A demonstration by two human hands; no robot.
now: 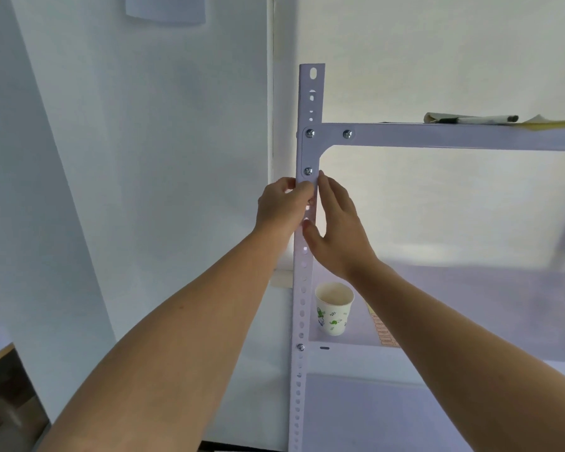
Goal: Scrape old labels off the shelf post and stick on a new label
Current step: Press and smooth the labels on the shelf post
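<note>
Left hand (282, 203), right hand (338, 230), one post (318, 99)

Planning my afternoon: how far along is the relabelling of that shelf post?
Seemingly done: the post shows no old labels above or below the hands. In hand: the left hand grips the post while the right hand lies straight-fingered along its edge, a reddish scrap between them. Left: pressing a new label on, if that scrap isn't it; I cannot tell.

The left hand (282, 203) and right hand (336, 223) cover part of the post (305, 83); any label there is hidden, and whether the left fingers (302, 190) hold anything cannot be told. The right forearm (437, 321) hides most of a printed sheet (384, 336).
</note>
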